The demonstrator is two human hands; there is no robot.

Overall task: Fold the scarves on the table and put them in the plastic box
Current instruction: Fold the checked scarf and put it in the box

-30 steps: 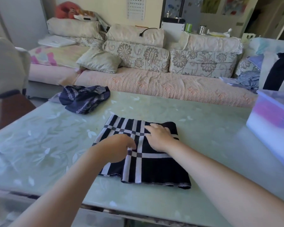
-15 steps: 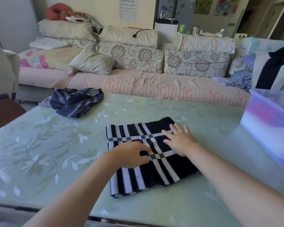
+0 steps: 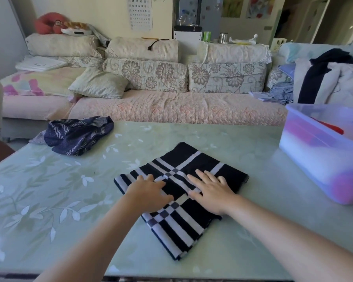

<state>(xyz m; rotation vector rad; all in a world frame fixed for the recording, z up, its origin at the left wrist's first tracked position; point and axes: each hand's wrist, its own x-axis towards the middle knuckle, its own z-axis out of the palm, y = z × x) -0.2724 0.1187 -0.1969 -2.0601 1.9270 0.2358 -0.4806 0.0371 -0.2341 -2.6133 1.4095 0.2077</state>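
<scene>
Pressing with straight fingers [image 3: 201, 176], left hand [image 3: 149, 193] and right hand [image 3: 212, 193] flatten the folded checked scarf [image 3: 183, 222] mid-worktop [image 3: 49, 200], not yet boxed; navy scarf [image 3: 77, 135] lies crumpled, unfolded; plastic box [image 3: 318, 159] stands right.

The plastic box [image 3: 322, 159] is cut off by the right edge, and its cloudy wall shows only a red piece [image 3: 332, 127] inside, not clear what. The left hand [image 3: 149, 192] and right hand [image 3: 212, 192] cover the middle of the checked scarf [image 3: 177, 226]. The lower rows of the wall chart [image 3: 140, 13] are too small to read
</scene>
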